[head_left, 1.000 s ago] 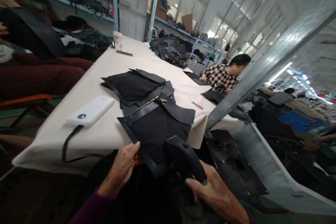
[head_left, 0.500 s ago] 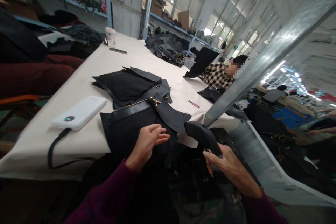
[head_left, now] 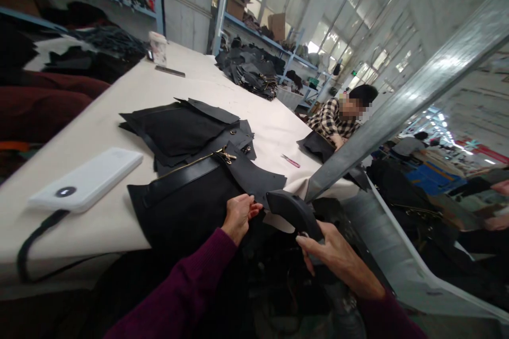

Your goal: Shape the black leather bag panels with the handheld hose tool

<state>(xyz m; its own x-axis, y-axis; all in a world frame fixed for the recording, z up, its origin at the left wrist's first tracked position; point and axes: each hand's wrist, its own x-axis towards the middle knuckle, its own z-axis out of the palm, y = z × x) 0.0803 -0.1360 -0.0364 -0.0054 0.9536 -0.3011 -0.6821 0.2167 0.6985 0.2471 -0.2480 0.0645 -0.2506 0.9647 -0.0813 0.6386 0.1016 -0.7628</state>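
Observation:
My right hand (head_left: pixel 332 251) is closed round a curved black piece (head_left: pixel 294 211) that has a small metal ring near my thumb. My left hand (head_left: pixel 242 214) is at the right edge of a black bag panel (head_left: pixel 186 204), with its fingers curled together by the tip of a black flap (head_left: pixel 254 172); what they pinch is too small to make out. The panel has a gold zipper and a gold clasp (head_left: pixel 226 155) and lies at the table's front edge. Behind it lies a stack of black pieces (head_left: pixel 175 130).
On the pale table (head_left: pixel 99 116) are a white power bank (head_left: pixel 87 180) with a black cable, small pink snips (head_left: pixel 290 160), a cup (head_left: pixel 158 48) and a dark pile (head_left: pixel 250 69). A metal post (head_left: pixel 389 100) slants up at right. Beyond it, a person in a checked shirt (head_left: pixel 330 116) handles black material.
My left hand has moved right towards the flap tip, and its fingers have closed. My right hand has shifted slightly left with the curved piece. The person opposite has lowered the black material.

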